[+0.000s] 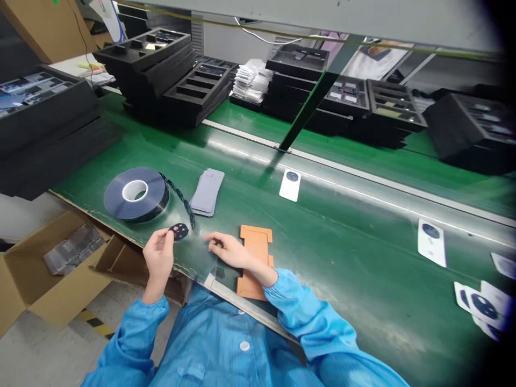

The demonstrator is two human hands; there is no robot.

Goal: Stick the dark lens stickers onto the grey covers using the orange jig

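Where the frame opens out, centre to lower rt., a green bench runs across. Upper L of frame: stacked blk trays. L of centre: big tape roll, w/ a dark strip trailing off its R side. Centre, near bench edge: orange fixture, partly under the R forearm. Just R of roll: small pile of grey panels. Lower L of centre: L hand pinching round blk piece btwn thumb & fingertips. R hand, fingers slightly bent, is nearest strip & fixture; can't tell if it grips anything.
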